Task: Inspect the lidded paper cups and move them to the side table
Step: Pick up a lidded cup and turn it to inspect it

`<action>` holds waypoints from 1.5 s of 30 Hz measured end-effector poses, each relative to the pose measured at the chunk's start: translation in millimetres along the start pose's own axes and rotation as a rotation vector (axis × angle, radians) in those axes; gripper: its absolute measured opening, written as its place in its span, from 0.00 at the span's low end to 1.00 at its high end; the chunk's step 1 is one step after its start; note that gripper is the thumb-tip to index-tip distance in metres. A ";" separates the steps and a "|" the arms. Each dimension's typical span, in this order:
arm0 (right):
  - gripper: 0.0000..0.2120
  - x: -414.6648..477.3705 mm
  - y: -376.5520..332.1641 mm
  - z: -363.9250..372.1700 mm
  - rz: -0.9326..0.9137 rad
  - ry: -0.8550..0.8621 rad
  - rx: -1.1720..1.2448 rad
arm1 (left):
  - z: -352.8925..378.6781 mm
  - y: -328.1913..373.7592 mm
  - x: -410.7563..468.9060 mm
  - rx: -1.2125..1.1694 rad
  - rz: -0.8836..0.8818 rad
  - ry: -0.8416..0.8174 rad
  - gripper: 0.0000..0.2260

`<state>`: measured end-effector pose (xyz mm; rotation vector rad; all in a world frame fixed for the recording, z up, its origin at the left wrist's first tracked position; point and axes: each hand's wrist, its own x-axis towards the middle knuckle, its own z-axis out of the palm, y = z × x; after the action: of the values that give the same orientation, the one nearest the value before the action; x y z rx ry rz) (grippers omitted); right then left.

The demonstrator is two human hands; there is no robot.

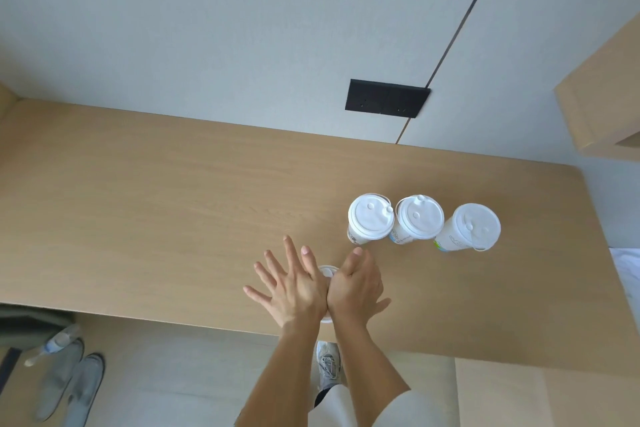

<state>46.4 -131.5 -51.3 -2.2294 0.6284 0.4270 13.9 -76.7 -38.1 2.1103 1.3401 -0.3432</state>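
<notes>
At the near edge of the wooden desk, both hands close in on one lidded cup, almost hidden between them. The left hand has fingers splayed wide and straight, palm against the cup's side. The right hand lies against the other side, but I cannot tell whether its fingers curl round. Three more lidded cups stand in a row just beyond, to the right. Grey wall behind, with a black socket plate; slippers and a water bottle lie on the floor.
</notes>
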 end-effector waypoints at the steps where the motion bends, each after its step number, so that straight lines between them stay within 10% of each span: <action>1: 0.32 -2.0 0.5 0.7 0.035 0.017 0.024 | -2.0 -0.7 2.1 0.021 0.043 -0.008 0.28; 11: 0.36 -45.0 20.2 5.7 0.524 -0.068 0.325 | -36.8 -3.1 44.6 0.458 0.926 0.019 0.40; 16: 0.35 -28.3 12.9 -12.9 0.099 0.089 0.094 | -33.0 -10.6 16.9 0.090 0.464 0.101 0.33; 22: 0.35 -6.7 -2.5 5.2 -0.202 -0.154 -0.171 | -13.2 -21.9 0.7 -0.029 0.003 0.047 0.33; 34: 0.27 -9.7 4.6 16.5 -0.220 -0.025 -0.140 | -11.4 -17.6 15.6 0.010 0.141 0.073 0.29; 41: 0.40 -30.0 -3.1 9.4 0.340 -0.215 0.204 | -32.3 -18.9 41.0 -0.014 0.627 0.103 0.33; 45: 0.39 -27.6 2.3 -5.7 0.085 -0.144 0.111 | -48.1 -34.2 31.2 -0.192 0.691 0.190 0.29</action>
<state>23.1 -128.8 -35.6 -2.0521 0.6553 0.5765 -7.0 -14.0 -28.6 2.3172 0.6279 0.2665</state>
